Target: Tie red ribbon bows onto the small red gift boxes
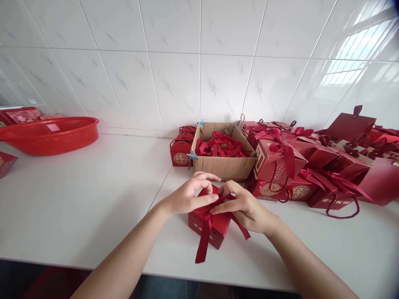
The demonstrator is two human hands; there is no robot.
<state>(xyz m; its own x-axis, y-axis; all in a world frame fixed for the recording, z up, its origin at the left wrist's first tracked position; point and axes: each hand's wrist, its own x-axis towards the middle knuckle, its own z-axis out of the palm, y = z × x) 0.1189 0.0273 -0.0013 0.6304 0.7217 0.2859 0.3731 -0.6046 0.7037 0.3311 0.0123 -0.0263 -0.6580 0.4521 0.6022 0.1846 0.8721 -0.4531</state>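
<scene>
A small red gift box (215, 230) stands on the white counter (93, 199) near its front edge. A dark red ribbon (204, 241) runs over its top, and loose ends hang down its front and right side. My left hand (191, 197) pinches a loop of the ribbon on top of the box. My right hand (241, 205) pinches the ribbon from the other side, fingers curled. The two hands' fingertips almost meet above the box.
Behind the hands a cardboard carton (222, 160) holds several red ribbons. Several finished red boxes (296, 166) with bows pile up at the right, and one red box (181, 151) stands left of the carton. A red plastic basket (50, 135) sits far left against the tiled wall.
</scene>
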